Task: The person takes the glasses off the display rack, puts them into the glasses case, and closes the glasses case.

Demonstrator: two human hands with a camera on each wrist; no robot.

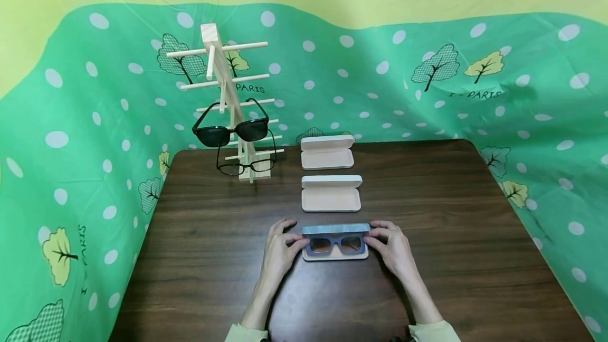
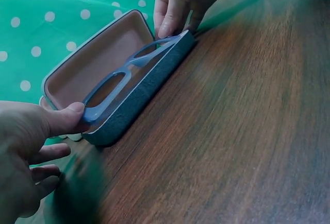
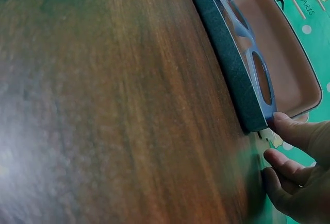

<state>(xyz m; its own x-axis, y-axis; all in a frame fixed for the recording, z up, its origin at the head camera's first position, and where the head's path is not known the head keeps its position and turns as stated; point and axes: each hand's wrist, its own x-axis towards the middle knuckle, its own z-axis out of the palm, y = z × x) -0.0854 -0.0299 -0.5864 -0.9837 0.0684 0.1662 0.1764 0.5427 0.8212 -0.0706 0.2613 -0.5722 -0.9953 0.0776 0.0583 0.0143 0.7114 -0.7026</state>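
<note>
With the far side of the table [image 1: 451, 215] at 12 o'clock, its brown wood stretches widely past the hands towards 3, 6 and 9 o'clock. Blue sunglasses [image 1: 336, 238] sit within an open blue case [image 2: 142, 91], whose raised lid stands along their 12 o'clock side. The left hand [image 1: 280, 249] pinches their 9 o'clock end; the right hand [image 1: 391, 247] pinches the 3 o'clock end. At 12 o'clock, two open pale cases, the nearer one [image 1: 331, 199] and the farther one [image 1: 328, 160], bar the way to the far edge. Between 10 and 11 o'clock, a wooden stand [image 1: 227, 81] bears black sunglasses [image 1: 253, 130] and, lower, thin-rimmed glasses [image 1: 231, 169].
</note>
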